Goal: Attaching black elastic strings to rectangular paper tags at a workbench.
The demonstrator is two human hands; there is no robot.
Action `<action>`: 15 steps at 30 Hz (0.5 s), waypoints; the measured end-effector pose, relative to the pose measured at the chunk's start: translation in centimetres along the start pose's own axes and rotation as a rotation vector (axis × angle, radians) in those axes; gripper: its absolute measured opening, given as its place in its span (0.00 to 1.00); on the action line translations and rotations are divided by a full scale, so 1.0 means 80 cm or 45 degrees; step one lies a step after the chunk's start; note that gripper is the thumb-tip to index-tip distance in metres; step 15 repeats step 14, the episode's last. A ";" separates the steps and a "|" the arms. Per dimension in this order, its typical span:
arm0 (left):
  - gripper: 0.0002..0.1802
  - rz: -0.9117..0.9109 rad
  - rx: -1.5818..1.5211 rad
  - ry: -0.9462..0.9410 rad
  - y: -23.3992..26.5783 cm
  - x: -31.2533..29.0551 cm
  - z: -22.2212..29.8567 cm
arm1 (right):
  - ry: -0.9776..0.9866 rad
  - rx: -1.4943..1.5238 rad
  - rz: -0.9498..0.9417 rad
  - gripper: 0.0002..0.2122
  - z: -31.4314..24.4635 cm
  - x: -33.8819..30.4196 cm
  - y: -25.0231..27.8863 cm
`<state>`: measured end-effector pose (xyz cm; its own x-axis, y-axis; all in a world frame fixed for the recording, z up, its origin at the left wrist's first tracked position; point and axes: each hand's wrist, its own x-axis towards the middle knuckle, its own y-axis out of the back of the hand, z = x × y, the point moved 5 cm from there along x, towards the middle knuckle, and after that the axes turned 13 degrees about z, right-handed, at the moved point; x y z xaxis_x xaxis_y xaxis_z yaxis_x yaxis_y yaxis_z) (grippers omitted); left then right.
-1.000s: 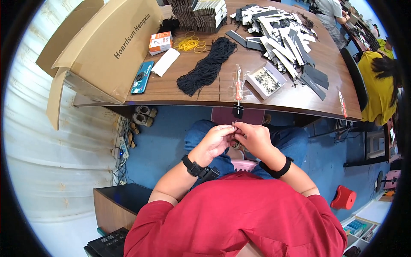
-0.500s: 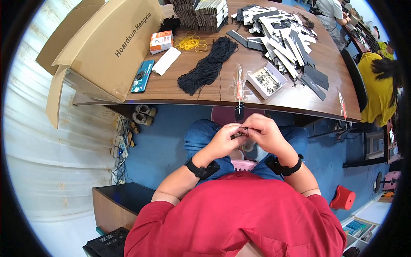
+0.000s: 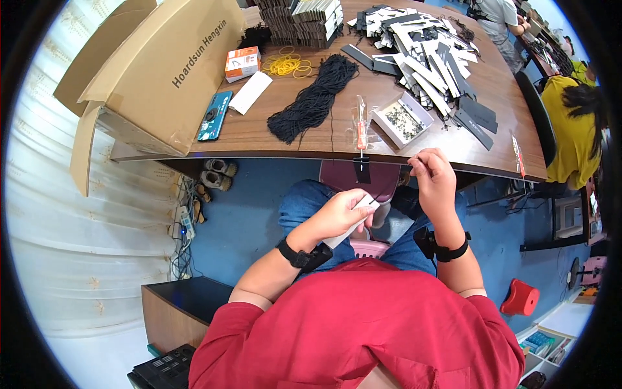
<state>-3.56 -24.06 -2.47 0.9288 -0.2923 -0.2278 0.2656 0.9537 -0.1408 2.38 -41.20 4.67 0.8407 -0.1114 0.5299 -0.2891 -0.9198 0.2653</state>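
My left hand (image 3: 338, 214) is closed around a white strip-shaped tag (image 3: 366, 201) above my lap, its thumb lying over the tag. A dark string shows at the tag's upper end. My right hand (image 3: 434, 180) is raised near the table's front edge, thumb and fingers pinched together; whatever is between them is too small to make out. Just beyond my hands, an orange-handled tool (image 3: 361, 135) in clear plastic lies at the table edge, with a black tag (image 3: 361, 171) hanging at its tip. To its right is a small open box (image 3: 422, 110) of little dark pieces.
A bundle of black cord (image 3: 313, 97) and yellow rubber bands (image 3: 285, 63) lie on the table (image 3: 272, 144). A heap of black and white tags (image 3: 421, 55) covers the back right. On the left stand a large cardboard box (image 3: 165, 78), a phone (image 3: 215, 117) and a small orange-white box (image 3: 243, 63).
My hands were together over my lap. The right has moved away, up and right toward the table edge; the left has turned, so the white tag now shows.
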 end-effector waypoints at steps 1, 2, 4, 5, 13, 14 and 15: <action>0.10 -0.006 0.001 -0.002 0.002 -0.001 0.002 | -0.096 0.132 -0.032 0.03 0.013 -0.002 0.002; 0.09 -0.066 0.057 0.011 0.001 -0.001 0.005 | -0.188 0.266 -0.060 0.04 0.026 -0.002 0.003; 0.10 -0.137 0.060 0.089 0.000 -0.007 0.014 | -0.845 0.643 -0.232 0.06 0.058 -0.019 -0.004; 0.10 -0.148 0.025 0.117 0.002 -0.011 0.013 | -1.014 0.893 -0.312 0.06 0.053 -0.023 -0.009; 0.13 -0.244 0.168 0.173 -0.004 -0.010 -0.007 | -1.059 0.924 -0.836 0.09 0.058 -0.028 -0.030; 0.13 -0.194 0.312 0.121 0.000 -0.007 -0.003 | -0.510 0.279 -0.826 0.15 0.045 -0.023 -0.031; 0.13 -0.194 0.312 0.121 0.000 -0.007 -0.003 | -0.510 0.279 -0.826 0.15 0.045 -0.023 -0.031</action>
